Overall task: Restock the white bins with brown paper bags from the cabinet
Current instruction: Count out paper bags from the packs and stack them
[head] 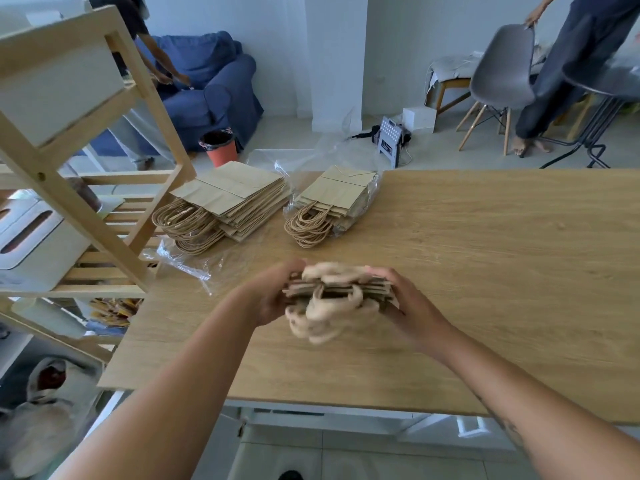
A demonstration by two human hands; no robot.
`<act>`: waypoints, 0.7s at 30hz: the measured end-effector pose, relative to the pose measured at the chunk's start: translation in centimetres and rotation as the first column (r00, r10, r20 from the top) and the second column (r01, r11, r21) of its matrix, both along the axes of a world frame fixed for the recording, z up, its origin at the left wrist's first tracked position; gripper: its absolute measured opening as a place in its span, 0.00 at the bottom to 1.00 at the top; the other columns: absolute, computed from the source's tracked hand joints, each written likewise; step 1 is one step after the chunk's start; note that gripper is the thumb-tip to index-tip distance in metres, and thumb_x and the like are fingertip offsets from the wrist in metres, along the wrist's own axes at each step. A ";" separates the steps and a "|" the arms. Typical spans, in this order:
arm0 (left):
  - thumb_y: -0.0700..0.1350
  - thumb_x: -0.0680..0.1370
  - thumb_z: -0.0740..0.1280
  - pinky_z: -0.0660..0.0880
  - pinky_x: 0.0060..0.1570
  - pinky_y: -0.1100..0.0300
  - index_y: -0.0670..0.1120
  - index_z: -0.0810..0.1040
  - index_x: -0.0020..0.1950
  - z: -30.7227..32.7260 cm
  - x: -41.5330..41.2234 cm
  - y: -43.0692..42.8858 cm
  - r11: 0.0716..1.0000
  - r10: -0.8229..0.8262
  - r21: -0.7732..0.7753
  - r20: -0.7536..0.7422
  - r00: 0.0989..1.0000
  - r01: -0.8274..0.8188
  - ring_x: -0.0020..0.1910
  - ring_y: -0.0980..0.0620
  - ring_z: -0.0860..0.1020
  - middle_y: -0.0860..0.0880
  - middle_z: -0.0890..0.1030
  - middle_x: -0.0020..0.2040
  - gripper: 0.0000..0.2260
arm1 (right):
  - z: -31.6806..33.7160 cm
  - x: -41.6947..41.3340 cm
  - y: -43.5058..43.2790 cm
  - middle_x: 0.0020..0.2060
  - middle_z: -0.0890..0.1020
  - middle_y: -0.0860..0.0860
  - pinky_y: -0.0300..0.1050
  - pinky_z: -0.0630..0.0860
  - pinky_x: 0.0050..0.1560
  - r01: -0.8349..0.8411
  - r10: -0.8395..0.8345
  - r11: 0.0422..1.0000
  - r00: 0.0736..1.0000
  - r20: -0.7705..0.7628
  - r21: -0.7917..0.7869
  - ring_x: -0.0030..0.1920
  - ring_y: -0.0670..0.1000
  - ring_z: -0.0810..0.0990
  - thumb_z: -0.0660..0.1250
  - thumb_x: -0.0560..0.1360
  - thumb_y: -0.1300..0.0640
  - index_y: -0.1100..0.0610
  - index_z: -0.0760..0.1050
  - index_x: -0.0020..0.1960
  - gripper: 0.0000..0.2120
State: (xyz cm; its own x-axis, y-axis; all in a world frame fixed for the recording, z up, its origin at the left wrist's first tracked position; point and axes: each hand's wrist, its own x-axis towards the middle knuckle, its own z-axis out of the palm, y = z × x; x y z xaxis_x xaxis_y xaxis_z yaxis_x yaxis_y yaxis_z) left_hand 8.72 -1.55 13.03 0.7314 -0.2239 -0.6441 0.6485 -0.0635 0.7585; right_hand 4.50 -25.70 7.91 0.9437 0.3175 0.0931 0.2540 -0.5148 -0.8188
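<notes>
Head view: left hand (273, 294) and right hand (401, 299) curl fingers round the bag bundle (341, 289); its dangling handles (322, 320) could snag, spilling bags.

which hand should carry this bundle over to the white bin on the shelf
Left, probably. Both hands grip the bag bundle, but the left hand is nearer the wooden shelf and its white bin; the right hand would have to reach across.

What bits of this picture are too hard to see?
Head view only:
- Bundle of brown paper bags between left hand and right hand: motion blur, uncountable.
- White bin on the wooden rack: contents hidden by its own wall, left edge cuts it.
- Person by grey chair: top edge cuts them off.
</notes>
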 end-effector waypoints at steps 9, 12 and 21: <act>0.78 0.69 0.52 0.80 0.56 0.47 0.44 0.68 0.74 -0.5 1.5 -0.2 0.991 0.102 -0.102 0.188 0.977 -0.084 0.52 0.39 0.84 0.39 0.76 0.67 0.47 | 3.6 3.4 0.0 0.51 0.74 0.32 0.26 0.66 0.47 0.178 -0.120 0.972 0.936 -0.330 0.151 0.51 0.30 0.71 0.63 0.81 0.53 0.41 0.60 0.65 0.18; 0.82 0.63 0.54 0.77 0.57 0.50 0.50 0.65 0.77 -1.8 0.8 -0.3 0.999 -0.035 0.034 0.409 0.912 0.024 0.52 0.45 0.81 0.45 0.76 0.66 0.52 | 3.0 3.9 0.3 0.54 0.75 0.34 0.39 0.66 0.56 0.215 -0.155 0.965 0.929 -0.336 0.149 0.59 0.40 0.73 0.61 0.81 0.52 0.41 0.60 0.66 0.17; 0.53 0.67 0.80 0.75 0.58 0.58 0.59 0.64 0.67 -4.0 1.7 -0.3 0.925 -0.221 0.375 0.667 0.712 -0.065 0.61 0.54 0.74 0.57 0.74 0.60 0.35 | 3.2 3.6 2.0 0.53 0.74 0.32 0.26 0.70 0.44 0.262 -0.195 0.951 0.922 -0.335 0.166 0.51 0.28 0.74 0.69 0.76 0.50 0.41 0.55 0.70 0.29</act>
